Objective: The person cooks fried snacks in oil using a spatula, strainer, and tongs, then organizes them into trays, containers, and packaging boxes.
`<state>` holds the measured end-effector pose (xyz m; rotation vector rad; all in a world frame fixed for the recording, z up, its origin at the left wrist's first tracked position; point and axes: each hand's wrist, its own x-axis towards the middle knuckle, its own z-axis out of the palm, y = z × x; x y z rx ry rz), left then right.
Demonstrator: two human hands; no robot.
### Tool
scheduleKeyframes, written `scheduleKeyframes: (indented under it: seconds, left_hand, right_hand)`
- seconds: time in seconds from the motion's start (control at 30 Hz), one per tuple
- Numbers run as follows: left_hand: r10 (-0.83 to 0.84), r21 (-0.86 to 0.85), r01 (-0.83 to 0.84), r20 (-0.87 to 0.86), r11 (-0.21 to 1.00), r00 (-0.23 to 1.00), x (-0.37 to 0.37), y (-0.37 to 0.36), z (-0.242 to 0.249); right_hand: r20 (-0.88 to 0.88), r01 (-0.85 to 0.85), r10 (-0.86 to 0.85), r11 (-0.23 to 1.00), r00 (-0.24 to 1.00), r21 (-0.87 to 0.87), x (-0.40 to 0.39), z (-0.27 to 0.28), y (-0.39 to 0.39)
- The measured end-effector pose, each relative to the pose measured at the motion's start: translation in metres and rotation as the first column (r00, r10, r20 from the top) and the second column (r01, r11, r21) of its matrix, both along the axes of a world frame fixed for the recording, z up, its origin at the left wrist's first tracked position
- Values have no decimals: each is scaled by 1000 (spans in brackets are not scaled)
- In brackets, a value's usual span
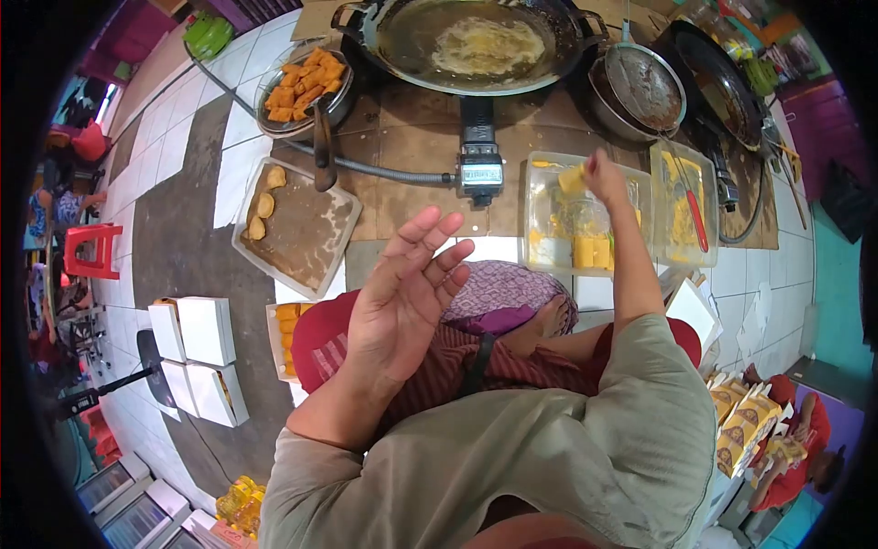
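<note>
My right hand (pixel 605 186) pinches a yellow food roll (pixel 572 179) above a clear plastic container (pixel 529 220). Inside that container, more yellow rolls (pixel 593 252) lie near the front side, among yellow smears. My left hand (pixel 402 297) is raised over my lap, palm up, fingers apart and holding nothing. Beyond it stands a large black wok (pixel 402 64) with oil and pale foam in the middle. Right of the first container sits a second plastic container (pixel 672 256) with yellow coating in it, and a red-handled tool (pixel 697 220) rests across it.
A bowl of fried orange pieces (pixel 306 87) stands back left, near a tray (pixel 302 238) with several browned pieces. A gas burner valve (pixel 480 174) and hose lie before the wok. A strainer (pixel 645 87) rests on a pot. White boxes (pixel 206 329) are left; another person (pixel 805 430) sits right.
</note>
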<state>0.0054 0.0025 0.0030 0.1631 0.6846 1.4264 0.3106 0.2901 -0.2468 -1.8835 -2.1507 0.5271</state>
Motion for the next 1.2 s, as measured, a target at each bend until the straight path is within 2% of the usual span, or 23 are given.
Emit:
scheduleKeyframes:
  seconds: [0.07, 0.13, 0.2, 0.27, 0.33, 0.4, 0.5, 0.6, 0.67, 0.73, 0.8, 0.87, 0.93, 1.0, 1.1, 1.2]
  left_hand:
    - [-15, -3, 15, -18, 1000, 1000, -1, -1, 4]
    - [-12, 11, 12, -7, 1000, 1000, -2, -3, 3]
    - [-2, 26, 3, -3, 1000, 1000, -3, -4, 3]
    - [12, 34, -12, -7, 999, 1000, -5, -4, 3]
    - [25, 40, -24, -32, 999, 999, -7, -3, 3]
    - [41, 48, -38, -64, 998, 997, -9, -1, 2]
    - [63, 46, -59, -101, 997, 993, -10, -1, 0]
    - [76, 31, -73, -104, 997, 992, -9, -2, -2]
    - [78, 26, -76, -103, 997, 992, -7, -3, -2]
    - [75, 8, -75, -86, 997, 993, -4, -3, -1]
    - [82, 23, -81, -29, 996, 996, -1, -1, -4]
    - [62, 36, -63, 47, 997, 997, 1, 2, -9]
    - [53, 32, -56, 73, 998, 996, 8, 6, -9]
    - [38, 5, -39, 70, 999, 997, 16, 13, -10]
    - [25, -46, -24, 29, 999, 999, 24, 21, -12]
    - [31, -71, -33, -35, 997, 999, 26, 28, -17]
  right_hand:
    - [-286, -29, 83, 982, 955, 187, -32, 42, 23]
    - [-337, -38, 127, 966, 933, 256, -68, 78, 48]
    - [-294, -45, 126, 962, 948, 269, -105, 114, 64]
    - [-184, -16, 82, 941, 979, 338, -137, 114, 89]
    - [-172, 87, -53, 976, 984, 198, -165, 115, 99]
    - [-45, 142, -138, 985, 989, 98, -182, 99, 112]
    - [63, 152, -157, 986, 986, 74, -183, 80, 116]
    - [-152, 189, -158, 958, 976, 216, -146, 89, 93]
    - [-160, 167, -123, 937, 980, 308, -97, 90, 71]
    - [-116, 224, -198, 932, 973, 284, -37, 88, 38]
    - [-16, 301, -307, 920, 952, 251, 43, 35, 26]
    - [179, 386, -396, 918, 901, 89, 106, -17, 9]
    - [329, 276, -227, 955, 917, -110, 154, -77, -2]
    - [387, 232, -163, 963, 908, -140, 161, -101, -20]
    - [391, 345, -244, 914, 887, -213, 146, -113, -29]
    - [475, 317, -197, 930, 858, -186, 134, -125, -21]
